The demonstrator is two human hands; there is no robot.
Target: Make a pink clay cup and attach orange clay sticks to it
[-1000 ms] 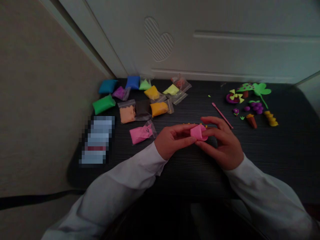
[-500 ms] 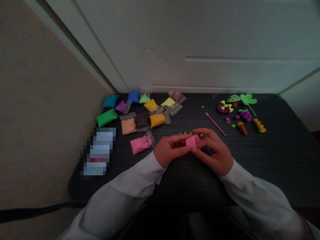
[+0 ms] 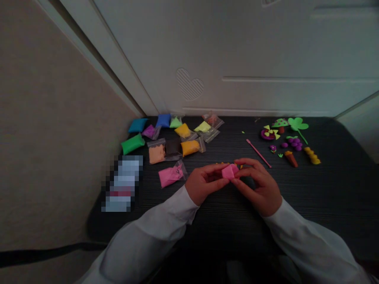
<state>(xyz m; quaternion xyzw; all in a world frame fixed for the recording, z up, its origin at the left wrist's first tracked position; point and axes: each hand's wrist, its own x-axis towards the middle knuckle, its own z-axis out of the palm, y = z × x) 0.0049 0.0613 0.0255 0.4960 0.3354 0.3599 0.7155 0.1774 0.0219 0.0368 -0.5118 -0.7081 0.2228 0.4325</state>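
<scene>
Between my hands is a small block-like piece of pink modelling clay, with flat faces. My left hand pinches its left side between thumb and fingers. On its right side, the fingertips and thumb of my right hand press against it. Just behind the fingers lie several tiny orange clay bits, partly hidden by my hands. An opened bag of pink clay rests to the left of my left hand. Beyond my right hand lies a thin pink modelling tool.
Several bags of coloured clay, among them a green one and a black one, cover the table's back left. A blurred-out phone-like object lies near the left edge. Finished clay shapes, including a green clover and purple grapes, sit back right.
The whole view has shifted slightly, so everything appears a little lower and to the right. Both hands still hold the pink clay, which seems slightly turned between the fingers.
</scene>
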